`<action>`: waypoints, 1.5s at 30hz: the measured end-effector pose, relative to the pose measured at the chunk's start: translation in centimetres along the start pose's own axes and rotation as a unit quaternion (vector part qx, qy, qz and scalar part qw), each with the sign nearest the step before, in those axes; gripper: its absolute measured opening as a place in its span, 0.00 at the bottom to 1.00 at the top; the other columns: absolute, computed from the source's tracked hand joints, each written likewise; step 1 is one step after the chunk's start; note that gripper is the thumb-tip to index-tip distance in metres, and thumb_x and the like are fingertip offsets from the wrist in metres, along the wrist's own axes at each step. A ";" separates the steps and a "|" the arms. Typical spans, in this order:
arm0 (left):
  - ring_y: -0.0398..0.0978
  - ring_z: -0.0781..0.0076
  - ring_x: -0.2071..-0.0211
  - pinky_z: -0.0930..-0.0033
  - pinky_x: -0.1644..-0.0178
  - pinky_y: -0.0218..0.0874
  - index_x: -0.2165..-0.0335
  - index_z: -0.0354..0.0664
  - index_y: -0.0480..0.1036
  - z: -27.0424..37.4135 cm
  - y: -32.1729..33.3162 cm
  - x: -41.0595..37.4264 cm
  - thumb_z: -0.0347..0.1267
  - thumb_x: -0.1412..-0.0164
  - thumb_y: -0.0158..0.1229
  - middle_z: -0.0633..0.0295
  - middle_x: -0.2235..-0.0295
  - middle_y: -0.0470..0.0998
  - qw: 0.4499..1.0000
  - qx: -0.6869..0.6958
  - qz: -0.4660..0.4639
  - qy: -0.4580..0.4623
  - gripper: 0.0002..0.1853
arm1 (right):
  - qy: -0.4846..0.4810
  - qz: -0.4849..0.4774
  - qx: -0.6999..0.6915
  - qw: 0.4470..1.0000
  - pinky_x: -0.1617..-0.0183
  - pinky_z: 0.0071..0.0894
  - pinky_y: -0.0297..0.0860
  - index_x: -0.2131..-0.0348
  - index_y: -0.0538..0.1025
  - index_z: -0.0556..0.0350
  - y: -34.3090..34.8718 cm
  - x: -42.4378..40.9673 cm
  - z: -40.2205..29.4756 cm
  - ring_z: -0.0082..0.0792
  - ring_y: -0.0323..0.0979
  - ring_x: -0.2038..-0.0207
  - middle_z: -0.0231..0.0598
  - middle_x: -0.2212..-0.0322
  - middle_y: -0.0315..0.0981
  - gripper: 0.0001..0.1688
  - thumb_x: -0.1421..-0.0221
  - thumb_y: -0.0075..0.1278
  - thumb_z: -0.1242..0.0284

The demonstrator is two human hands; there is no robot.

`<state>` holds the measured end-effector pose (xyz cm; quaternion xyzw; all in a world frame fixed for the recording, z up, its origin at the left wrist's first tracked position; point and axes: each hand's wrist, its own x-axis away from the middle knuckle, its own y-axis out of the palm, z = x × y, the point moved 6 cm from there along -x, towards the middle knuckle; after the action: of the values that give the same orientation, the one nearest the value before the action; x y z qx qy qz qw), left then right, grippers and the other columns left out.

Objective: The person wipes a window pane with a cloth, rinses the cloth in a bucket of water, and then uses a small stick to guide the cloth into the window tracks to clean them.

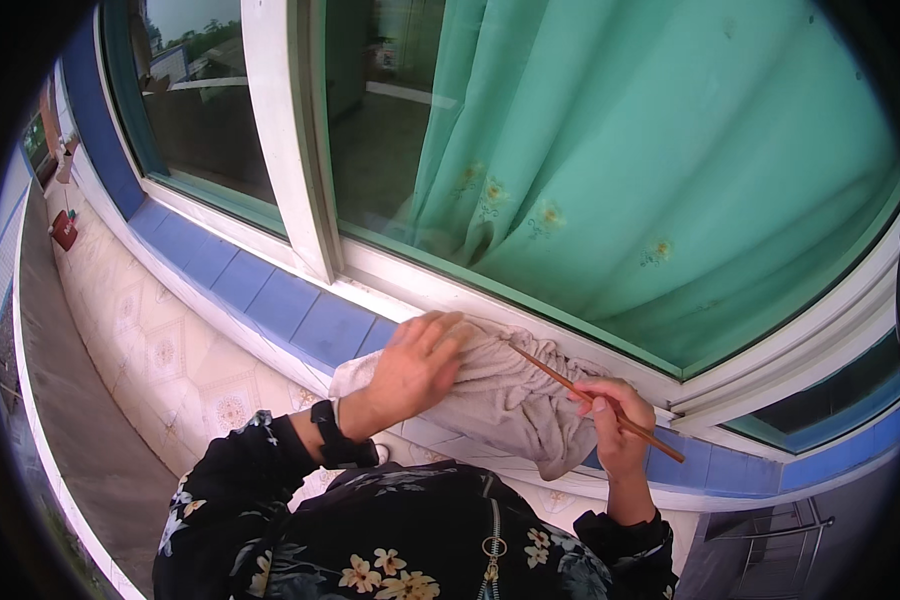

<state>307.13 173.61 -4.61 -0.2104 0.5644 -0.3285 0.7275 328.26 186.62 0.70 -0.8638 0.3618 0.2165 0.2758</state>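
Note:
A light grey-beige cloth point(510, 405) lies bunched over the blue-tiled window sill and against the white window frame point(435, 277). My right hand point(619, 420) grips a thin brown wooden stick point(570, 386), like a chopstick, whose narrow end touches the cloth's folds near the frame's bottom track. My left hand point(420, 367) rests on or just over the cloth's left part, fingers somewhat spread and slightly blurred; whether it pinches any cloth cannot be told. A black band is on the left wrist.
Behind the glass hangs a green curtain point(645, 150). Blue tiles point(270, 292) line the sill, with a patterned tile floor point(165, 352) below. A red object point(64, 230) stands at the far left. A metal rack point(784, 532) is at the lower right.

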 end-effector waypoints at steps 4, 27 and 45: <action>0.72 0.55 0.61 0.57 0.57 0.64 0.54 0.40 0.70 -3.0 -0.2 2.3 0.30 0.52 0.62 0.56 0.63 0.74 0.989 0.023 -0.053 -0.138 0.23 | 0.059 -0.043 0.048 0.996 0.66 0.24 0.72 0.60 0.77 0.61 2.0 -0.5 3.6 0.27 0.77 0.72 0.41 0.71 0.79 0.11 0.43 0.48 0.81; 0.71 0.53 0.71 0.59 0.68 0.65 0.59 0.38 0.71 -3.6 0.4 4.2 0.25 0.48 0.59 0.54 0.75 0.70 0.984 0.142 0.004 -0.105 0.16 | 0.072 -0.436 0.487 0.753 0.69 0.47 0.71 0.38 0.60 0.46 4.4 -2.8 2.2 0.55 0.74 0.73 0.53 0.72 0.75 0.41 0.52 0.47 0.83; 0.72 0.43 0.63 0.53 0.59 0.66 0.53 0.31 0.68 -4.9 0.4 3.6 0.23 0.46 0.56 0.44 0.63 0.73 0.953 0.252 -0.013 -0.166 0.20 | 0.013 -0.431 0.516 0.740 0.65 0.53 0.71 0.35 0.54 0.48 15.2 -5.9 2.6 0.57 0.75 0.73 0.55 0.76 0.75 0.43 0.49 0.45 0.78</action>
<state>303.07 171.67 -8.70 -0.0795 0.3320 -0.4299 0.8359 312.70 182.34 -2.78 -0.6552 0.0104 -0.1566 0.7389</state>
